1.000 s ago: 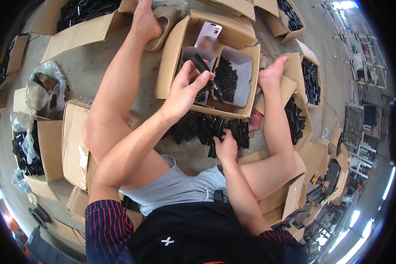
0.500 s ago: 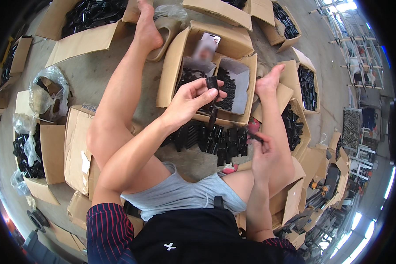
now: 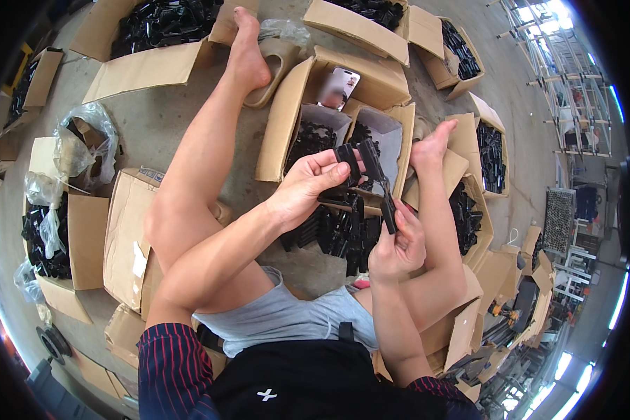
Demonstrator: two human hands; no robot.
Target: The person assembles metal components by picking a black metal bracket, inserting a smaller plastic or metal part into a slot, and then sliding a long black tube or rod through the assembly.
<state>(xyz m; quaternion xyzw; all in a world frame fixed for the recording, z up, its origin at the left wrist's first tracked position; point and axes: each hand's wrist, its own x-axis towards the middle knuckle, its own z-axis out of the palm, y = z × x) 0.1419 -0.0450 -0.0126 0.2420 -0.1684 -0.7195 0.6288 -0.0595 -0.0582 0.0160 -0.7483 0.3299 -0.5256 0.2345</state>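
We have both hands full, held over the near side of the carton (image 3: pixel 280 133) between our legs (image 3: pixel 213 133). Our left hand (image 3: pixel 308 189) closes thumb and fingers round a dark piece (image 3: pixel 348 162), its end standing out past the fingertips, perhaps to leave that end free to see and reach. Our right hand (image 3: pixel 397 248) pinches a longer part (image 3: pixel 376 168) by its lower end, which leaves the upper length clear, slanting up beside the dark piece; whether the two touch, we cannot tell. In the carton sit two grey trays side by side, the left tray (image 3: pixel 332 119) and the right tray (image 3: pixel 388 133), both with black bits (image 3: pixel 309 140) in them, presumably split to hold lots apart yet near. A phone (image 3: pixel 339 89) leans against the carton's far wall (likely to put its screen in our sight, though part is blurred). On the floor (image 3: pixel 308 255), just below our hands, lies a heap (image 3: pixel 346 238) of black parts, probably placed so that either hand reaches it without much stretch. More boxes (image 3: pixel 89 231) of black parts stand round us, seemingly set outward to give our legs room.
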